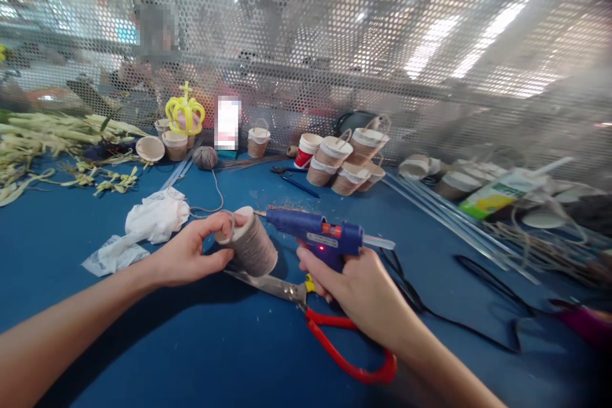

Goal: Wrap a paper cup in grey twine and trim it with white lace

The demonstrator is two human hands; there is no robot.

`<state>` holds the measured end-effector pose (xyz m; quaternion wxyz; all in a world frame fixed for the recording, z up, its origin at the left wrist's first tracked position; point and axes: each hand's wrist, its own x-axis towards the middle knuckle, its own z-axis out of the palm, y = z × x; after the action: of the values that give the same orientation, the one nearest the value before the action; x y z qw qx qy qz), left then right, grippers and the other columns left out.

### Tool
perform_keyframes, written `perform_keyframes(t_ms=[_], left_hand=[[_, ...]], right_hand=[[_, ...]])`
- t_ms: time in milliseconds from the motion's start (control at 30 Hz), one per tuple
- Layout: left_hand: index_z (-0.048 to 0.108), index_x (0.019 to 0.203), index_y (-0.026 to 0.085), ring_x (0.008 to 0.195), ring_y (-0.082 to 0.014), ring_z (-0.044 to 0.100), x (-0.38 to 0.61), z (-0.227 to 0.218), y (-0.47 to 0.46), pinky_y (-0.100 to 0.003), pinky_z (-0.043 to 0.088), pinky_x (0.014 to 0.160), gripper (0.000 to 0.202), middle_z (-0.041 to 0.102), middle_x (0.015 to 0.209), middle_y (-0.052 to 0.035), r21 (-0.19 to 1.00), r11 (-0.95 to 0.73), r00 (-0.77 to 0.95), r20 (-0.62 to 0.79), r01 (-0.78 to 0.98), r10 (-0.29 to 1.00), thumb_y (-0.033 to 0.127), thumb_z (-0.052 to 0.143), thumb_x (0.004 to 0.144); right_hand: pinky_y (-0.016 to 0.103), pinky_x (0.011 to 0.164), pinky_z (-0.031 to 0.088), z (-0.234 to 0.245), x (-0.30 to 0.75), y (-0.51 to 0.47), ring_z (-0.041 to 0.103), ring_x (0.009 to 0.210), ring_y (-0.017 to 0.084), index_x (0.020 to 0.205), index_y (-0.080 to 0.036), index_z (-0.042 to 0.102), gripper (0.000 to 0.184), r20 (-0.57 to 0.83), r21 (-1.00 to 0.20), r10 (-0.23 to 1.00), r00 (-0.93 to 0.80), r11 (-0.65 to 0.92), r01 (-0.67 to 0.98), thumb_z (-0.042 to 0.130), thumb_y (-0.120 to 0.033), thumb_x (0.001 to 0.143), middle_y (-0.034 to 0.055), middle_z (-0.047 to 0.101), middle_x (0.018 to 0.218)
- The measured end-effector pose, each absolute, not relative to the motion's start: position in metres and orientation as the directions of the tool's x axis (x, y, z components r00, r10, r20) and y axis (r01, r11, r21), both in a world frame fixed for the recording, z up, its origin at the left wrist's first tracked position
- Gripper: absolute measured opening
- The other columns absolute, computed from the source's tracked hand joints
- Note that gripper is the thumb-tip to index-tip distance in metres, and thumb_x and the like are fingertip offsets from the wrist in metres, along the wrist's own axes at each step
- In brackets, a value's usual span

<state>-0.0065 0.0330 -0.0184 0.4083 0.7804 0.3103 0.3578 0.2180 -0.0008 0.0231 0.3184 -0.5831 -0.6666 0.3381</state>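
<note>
Tilted in my left hand is a paper cup wrapped in grey yarn, its rim pointing up and left. My left fingers pinch it at the rim, where a strand of yarn loops over. That strand trails back to a grey yarn ball. My right hand is wrapped round the handle of a blue glue gun, whose small red light is lit. The nozzle points left, close to the cup's rim; I cannot tell whether they touch. Under my hands lie large scissors with red handles.
Wrapped cups cluster at the back, near pliers and a pen. Left are crumpled white tissue, a yellow crown and pale husks. Clear glue sticks and the gun's black cord lie right. A perforated screen stands behind.
</note>
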Motion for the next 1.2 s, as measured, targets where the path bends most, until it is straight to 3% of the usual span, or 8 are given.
perform_keyframes(t_ms=[200, 433, 633, 867, 1033, 1200], left_hand=[[0.034, 0.069, 0.019, 0.105, -0.0207, 0.047, -0.007, -0.018, 0.033, -0.034, 0.034, 0.089, 0.016, 0.054, 0.102, -0.0109, 0.862, -0.474, 0.552, 0.312, 0.178, 0.774, 0.012, 0.046, 0.075], [0.035, 0.069, 0.019, 0.111, -0.0215, 0.044, -0.007, -0.017, 0.033, -0.035, 0.032, 0.093, 0.015, 0.054, 0.105, -0.0107, 0.867, -0.461, 0.55, 0.295, 0.19, 0.781, 0.014, 0.047, 0.076], [0.034, 0.066, 0.019, 0.1, -0.0185, 0.049, -0.007, -0.014, 0.032, -0.031, 0.037, 0.087, 0.016, 0.056, 0.092, -0.0066, 0.857, -0.481, 0.551, 0.315, 0.185, 0.773, 0.016, 0.046, 0.076], [0.036, 0.067, 0.018, 0.101, -0.0185, 0.049, -0.008, -0.016, 0.033, -0.031, 0.037, 0.088, 0.014, 0.056, 0.103, -0.0081, 0.854, -0.48, 0.554, 0.305, 0.2, 0.775, 0.017, 0.047, 0.077], [0.034, 0.066, 0.019, 0.107, -0.0204, 0.046, -0.008, -0.017, 0.032, -0.032, 0.035, 0.09, 0.017, 0.056, 0.101, -0.0083, 0.863, -0.465, 0.546, 0.298, 0.196, 0.783, 0.016, 0.047, 0.076], [0.034, 0.067, 0.019, 0.105, -0.0201, 0.047, -0.008, -0.017, 0.032, -0.033, 0.035, 0.09, 0.017, 0.055, 0.096, -0.0082, 0.862, -0.468, 0.541, 0.303, 0.196, 0.785, 0.014, 0.048, 0.075]], right_hand=[[0.024, 0.037, 0.041, 0.021, 0.216, -0.01, 0.046, 0.036, 0.011, 0.06, -0.02, 0.051, 0.02, 0.014, -0.785, 0.995, -0.099, 0.072, 0.615, 0.054, -0.035, 0.073, -0.004, 0.049, 0.04], [0.026, 0.04, 0.04, 0.019, 0.221, -0.013, 0.049, 0.037, 0.014, 0.063, -0.02, 0.061, 0.02, 0.141, -0.637, 0.981, -0.137, 0.196, 0.746, 0.056, -0.037, 0.072, 0.0011, 0.055, 0.043], [0.029, 0.055, 0.048, 0.027, 0.214, -0.015, 0.062, 0.055, 0.019, 0.071, -0.02, 0.064, 0.016, 0.205, -0.664, 0.939, -0.277, 0.341, 0.665, 0.052, -0.03, 0.073, 0.0055, 0.065, 0.059], [0.029, 0.058, 0.049, 0.022, 0.21, -0.016, 0.063, 0.061, 0.02, 0.077, -0.021, 0.065, 0.017, 0.274, -0.666, 0.912, -0.306, 0.41, 0.623, 0.051, -0.029, 0.074, 0.0035, 0.066, 0.06], [0.027, 0.045, 0.046, 0.022, 0.215, -0.015, 0.054, 0.043, 0.016, 0.066, -0.02, 0.062, 0.015, 0.184, -0.633, 0.963, -0.196, 0.268, 0.727, 0.054, -0.032, 0.071, 0.0027, 0.06, 0.049], [0.025, 0.036, 0.041, 0.018, 0.217, -0.012, 0.045, 0.034, 0.012, 0.059, -0.02, 0.056, 0.021, 0.074, -0.708, 0.992, -0.101, 0.123, 0.696, 0.052, -0.035, 0.072, -0.0021, 0.051, 0.04]])
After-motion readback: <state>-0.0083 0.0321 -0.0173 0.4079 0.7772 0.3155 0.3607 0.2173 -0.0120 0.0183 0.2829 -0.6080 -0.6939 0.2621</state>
